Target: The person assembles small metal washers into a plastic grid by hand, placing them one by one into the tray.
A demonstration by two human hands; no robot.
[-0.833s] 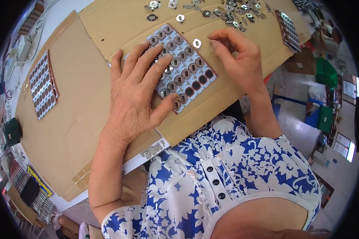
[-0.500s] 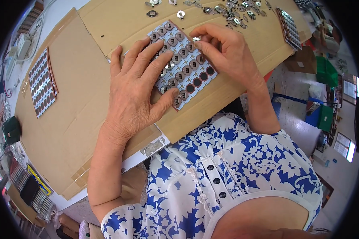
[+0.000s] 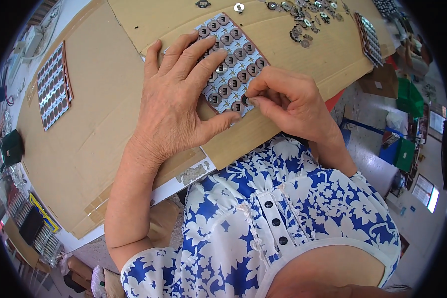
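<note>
A blue-and-white panel (image 3: pixel 233 63) of small circuit boards lies tilted on the brown cardboard tabletop, with rows of round silver-grey metal clips on it. Flat across its left side rests my left hand (image 3: pixel 176 94), fingers spread and thumb near the close edge. My right hand (image 3: pixel 288 102) pinches thumb and forefinger together at the close row of the panel, beside a dark round spot (image 3: pixel 244 100). The small metal clip in that pinch is mostly hidden by the fingertips. My right hand also covers the rest of that row.
Loose metal clips (image 3: pixel 308 17) lie in a scattered pile at the far side. Another panel stack (image 3: pixel 54 87) is at the left, and a further stack (image 3: pixel 368 38) sits by the far right edge. Cardboard (image 3: pixel 99 124) covers the table. Green crates (image 3: pixel 409 97) stand beyond it.
My right hand has come nearer and down to the panel's close row with the small metal clip. My left hand stays flat on the panel. The whole view has shifted slightly.
</note>
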